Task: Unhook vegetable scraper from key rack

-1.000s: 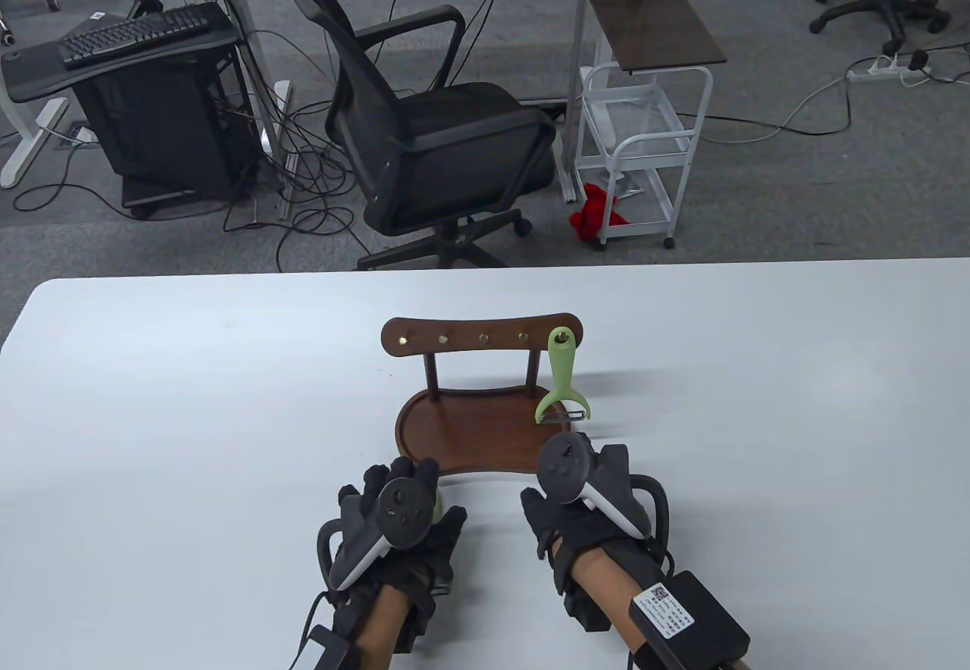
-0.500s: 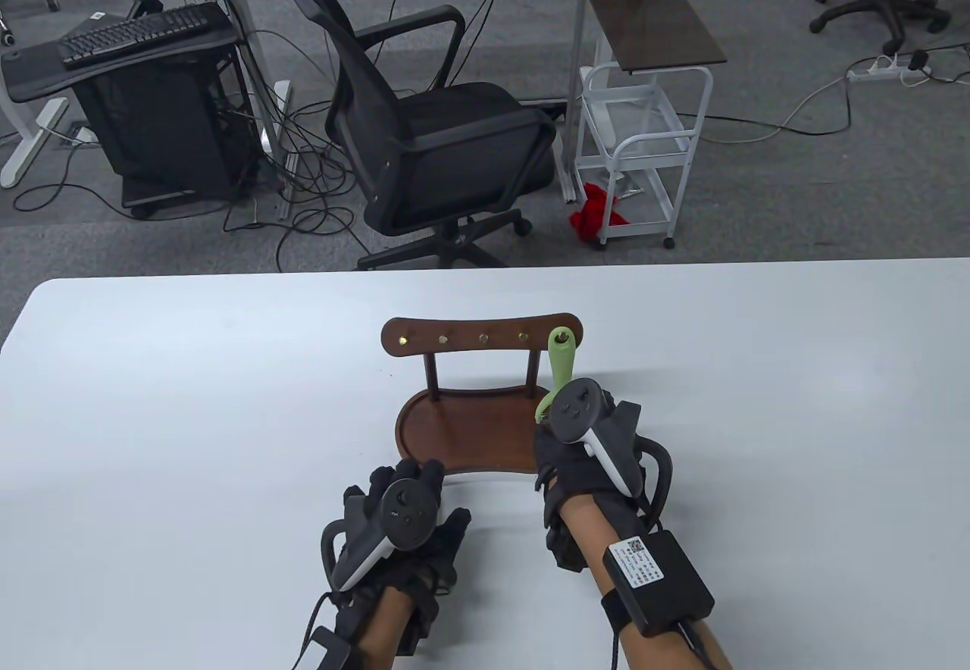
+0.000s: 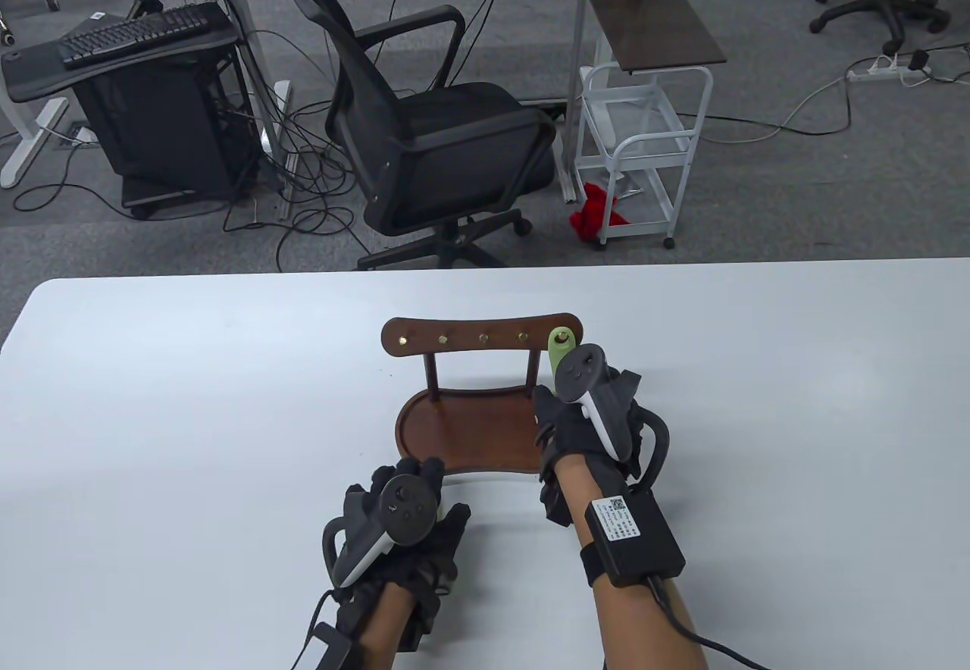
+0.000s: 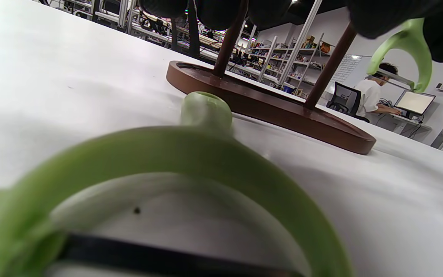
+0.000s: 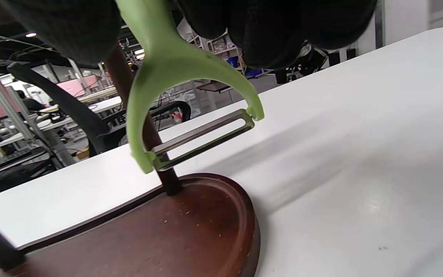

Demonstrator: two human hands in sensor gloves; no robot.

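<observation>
The vegetable scraper hangs from the rightmost hook of the key rack; the right hand has its fingers closed around the handle; the grip is cropped at the wrist view's top edge; pale green Y-shaped frame, metal blade; the left hand rests on the worktop over a second green scraper, its fingers' state unclear.

Bright, even overhead light; soft shadows on the glossy table; blurred foreground in the left wrist view.
</observation>
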